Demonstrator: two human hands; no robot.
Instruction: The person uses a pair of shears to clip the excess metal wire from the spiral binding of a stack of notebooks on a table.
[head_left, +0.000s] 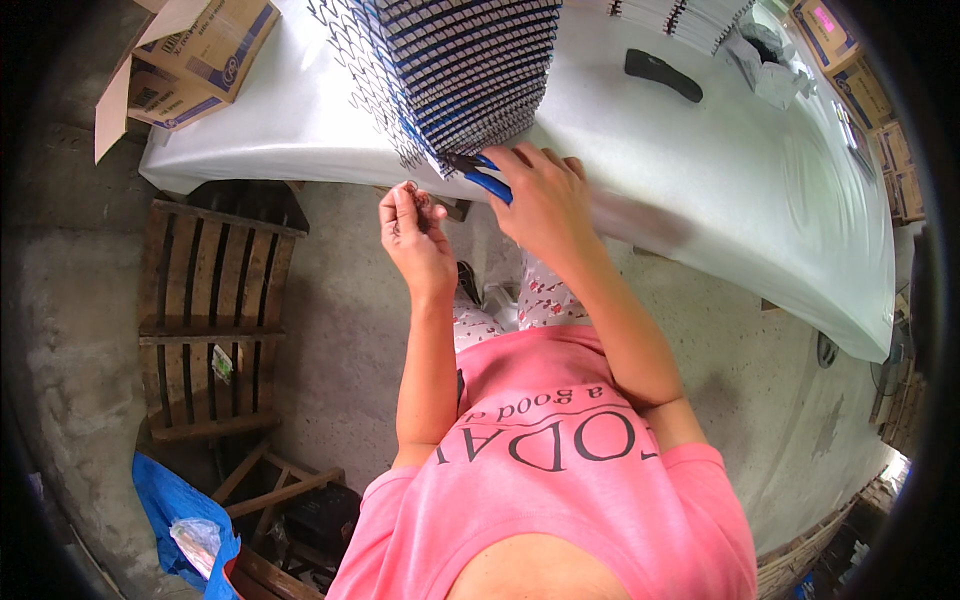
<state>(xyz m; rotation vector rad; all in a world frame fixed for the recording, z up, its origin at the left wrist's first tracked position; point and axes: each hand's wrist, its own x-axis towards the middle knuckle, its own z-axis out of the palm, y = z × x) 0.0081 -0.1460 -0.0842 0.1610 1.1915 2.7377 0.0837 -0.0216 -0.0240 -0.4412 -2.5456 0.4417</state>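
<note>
A tall stack of spiral-bound notebooks (470, 75) stands at the table's near edge, with dark coil ends sticking out along its left side. My right hand (548, 205) grips blue-handled pliers (487, 182). Their dark jaws are at the stack's lower near corner, touching or very close to a coil end; which one I cannot tell. Just left of the jaws, my left hand (418, 245) is closed around a small tangle of thin dark wire bits (420, 207), partly hidden by its fingers.
White sheeting covers the table (640, 150). On it lie a black elongated object (663, 75), crumpled clear plastic (775, 75) and more coil-bound notebooks (690, 15). An open cardboard box (200, 70) sits at the left end, cartons (865, 90) at the far right. A wooden slatted rack (210, 320) stands left.
</note>
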